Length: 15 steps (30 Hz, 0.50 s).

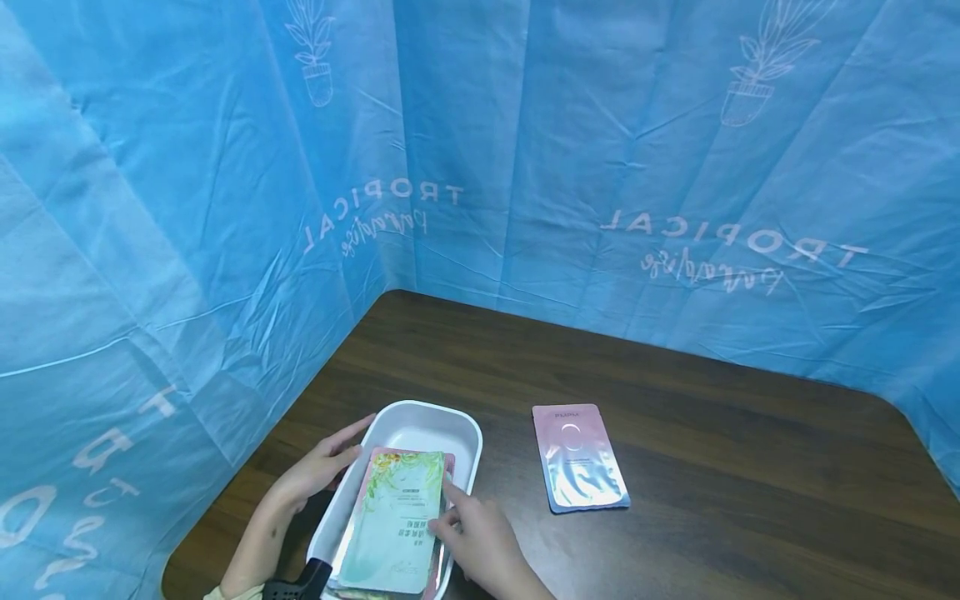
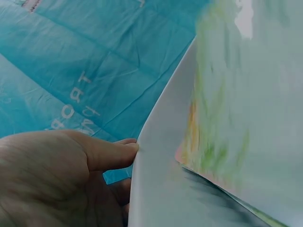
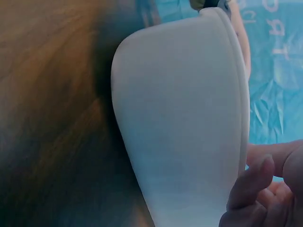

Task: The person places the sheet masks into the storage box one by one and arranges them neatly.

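Inside a white plastic tub (image 1: 468, 433) lies a stack of flat sheet mask packets. A pale green packet (image 1: 401, 521) with a leafy print is on top, and a pink edge shows beneath it. My left hand (image 1: 322, 467) rests against the tub's left side, with thumb and index finger touching the rim in the left wrist view. Reaching over the opposite rim, my right hand (image 1: 480, 529) pinches the green packet's right edge. The tub's wall (image 3: 180, 109) hides what lies inside from the right wrist view. One pink and silver mask packet (image 1: 581, 458) lies apart, right of the tub.
The dark wooden table (image 1: 720, 467) carries the tub and the separate packet. A blue printed cloth (image 1: 600, 167) hangs along the table's back and left edges. A black strap (image 1: 296, 583) is on my left wrist.
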Available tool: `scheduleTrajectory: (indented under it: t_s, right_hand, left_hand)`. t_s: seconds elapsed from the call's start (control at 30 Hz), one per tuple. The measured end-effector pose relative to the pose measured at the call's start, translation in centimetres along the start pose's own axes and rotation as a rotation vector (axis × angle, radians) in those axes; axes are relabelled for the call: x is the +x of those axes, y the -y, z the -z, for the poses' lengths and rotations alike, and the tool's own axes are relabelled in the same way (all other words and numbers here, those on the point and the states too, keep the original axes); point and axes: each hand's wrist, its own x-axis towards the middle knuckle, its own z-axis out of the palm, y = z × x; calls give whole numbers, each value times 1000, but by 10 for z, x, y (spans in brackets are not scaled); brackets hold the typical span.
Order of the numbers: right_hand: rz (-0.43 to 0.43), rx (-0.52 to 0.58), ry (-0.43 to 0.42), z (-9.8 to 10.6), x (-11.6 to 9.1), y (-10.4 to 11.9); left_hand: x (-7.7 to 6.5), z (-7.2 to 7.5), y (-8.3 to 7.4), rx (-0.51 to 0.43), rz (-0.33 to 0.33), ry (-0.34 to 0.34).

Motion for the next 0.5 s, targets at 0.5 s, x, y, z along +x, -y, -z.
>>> scheduleTrajectory:
  t_s: [0.5]
  right_hand:
    - [-113, -430, -463, 91, 11, -56]
  left_hand:
    - [0, 0, 0, -11, -3, 16]
